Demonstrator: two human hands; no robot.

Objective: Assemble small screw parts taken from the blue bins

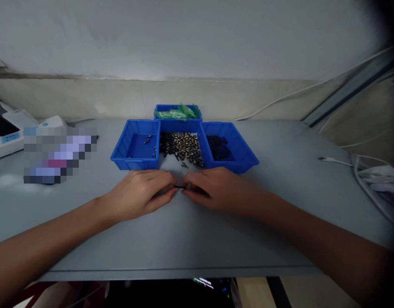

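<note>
Between my fingertips, low over the grey table (171, 248), is a small dark thin part (179, 187). My left hand (148, 190) pinches its left end, and my right hand (210, 186) pinches the other end. Just beyond the hands lies a pile of small brass-coloured metal parts (186, 145), with small black parts (168, 143) at its left side. A blue bin (135, 163) on the left holds a few metal pieces (147, 139). The right blue bin (245, 152) contains dark parts (218, 145).
At the back, another blue bin (177, 124) holds green packets (180, 112). On the left are a pixelated flat object (60, 158) and a white power strip (10, 143). A white cable (335, 161) and a clear plastic bag (381, 175) lie at the right.
</note>
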